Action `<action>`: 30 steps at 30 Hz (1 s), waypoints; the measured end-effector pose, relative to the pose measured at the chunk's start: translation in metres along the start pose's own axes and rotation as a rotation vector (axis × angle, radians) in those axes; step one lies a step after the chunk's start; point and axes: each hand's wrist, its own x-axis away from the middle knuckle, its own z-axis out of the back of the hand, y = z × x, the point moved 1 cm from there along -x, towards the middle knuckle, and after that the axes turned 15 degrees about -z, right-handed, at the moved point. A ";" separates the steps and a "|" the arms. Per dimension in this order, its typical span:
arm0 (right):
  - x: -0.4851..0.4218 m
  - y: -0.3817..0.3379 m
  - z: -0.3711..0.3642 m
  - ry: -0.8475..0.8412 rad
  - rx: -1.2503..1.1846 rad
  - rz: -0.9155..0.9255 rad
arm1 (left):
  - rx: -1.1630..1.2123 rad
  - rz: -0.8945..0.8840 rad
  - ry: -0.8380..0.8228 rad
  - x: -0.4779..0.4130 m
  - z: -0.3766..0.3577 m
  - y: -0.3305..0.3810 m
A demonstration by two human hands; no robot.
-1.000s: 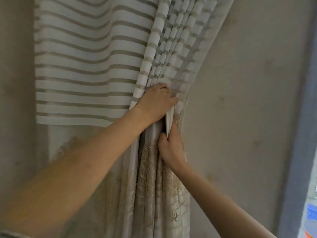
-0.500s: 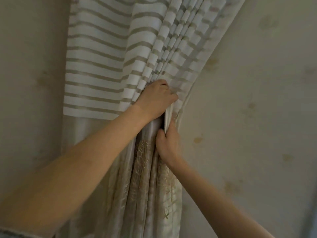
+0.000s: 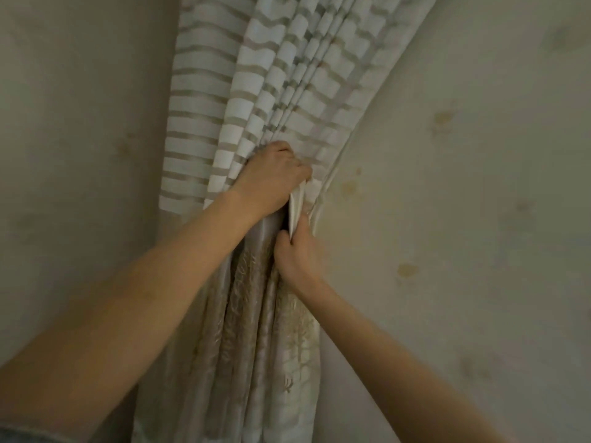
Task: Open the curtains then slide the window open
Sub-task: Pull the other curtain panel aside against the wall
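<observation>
Head view: the curtain point(image 3: 281, 91) hangs bunched down the middle of the frame. Its striped upper part fans toward the upper right, and its long axis runs near vertical against the stained wall point(image 3: 463, 219). The left hand point(image 3: 271, 177) grips the folds at mid-frame; the right hand point(image 3: 295, 251), just below, pinches a pale edge. The cloth looks soft, light and pliant, its sheeny lower part probably slippery, so a full fistful of gathered folds should hold best. No window shows.
</observation>
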 end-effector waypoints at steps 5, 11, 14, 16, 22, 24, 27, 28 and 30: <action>-0.003 -0.010 -0.015 -0.022 -0.034 0.031 | 0.025 0.054 -0.042 0.011 0.003 -0.013; -0.003 -0.007 -0.003 -0.043 -0.044 0.021 | 0.066 0.055 -0.018 0.007 0.011 -0.006; 0.000 -0.001 0.005 -0.026 -0.050 0.038 | 0.092 0.062 -0.051 -0.001 0.017 0.005; 0.004 0.003 0.010 -0.010 -0.067 0.040 | 0.082 0.046 -0.071 -0.005 0.020 0.011; 0.016 0.017 0.024 0.036 -0.118 0.043 | 0.116 -0.022 -0.072 -0.013 0.030 0.036; 0.020 0.023 0.029 0.034 -0.098 0.008 | 0.131 -0.055 -0.075 -0.016 0.034 0.043; 0.029 0.028 0.042 0.070 -0.078 -0.026 | 0.152 -0.087 -0.079 -0.027 0.045 0.056; 0.033 0.029 0.049 0.078 -0.072 -0.033 | 0.155 -0.086 -0.086 -0.031 0.050 0.063; 0.039 0.033 0.064 0.091 -0.074 -0.050 | 0.176 -0.085 -0.129 -0.043 0.061 0.080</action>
